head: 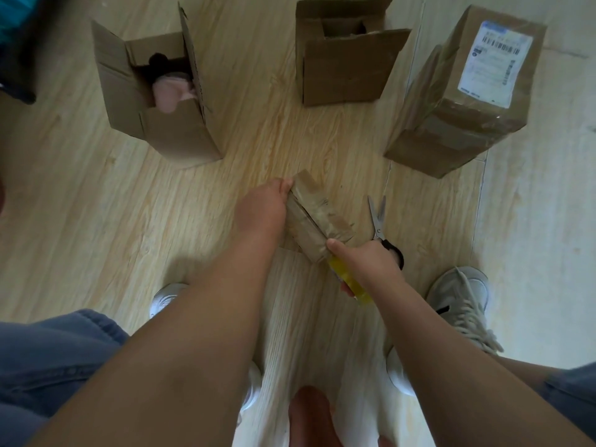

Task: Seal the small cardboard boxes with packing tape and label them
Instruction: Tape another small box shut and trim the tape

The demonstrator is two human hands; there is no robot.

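Four cardboard boxes are in view, with one roll of tape, one pair of scissors and two hands at work; the small box (317, 214) sits on the wooden floor (96, 204) in the middle, just in front of the person's knees, lying at a slant with its long side running from upper left to lower right. It is brown and closed, and its top is creased and glossy with strips of clear tape. The left hand (261, 211) grips its far left end, fingers curled over the edge. The right hand (371, 269) is wrapped round the yellowish roll of tape (351, 283), with the thumb stretched out and pressing on the near corner of the small box. The scissors (377, 221) lie closed on the floor just right of the small box, blades pointing away. Farther back stand three bigger boxes in a row, well apart: the left box (174, 137) is open and holds something soft and pink (171, 91) with a dark item behind it; the middle box (342, 75) has its flaps partly up, contents too dark to tell; the right box (451, 124) is taped shut and carries a white label (493, 62) with a barcode on top
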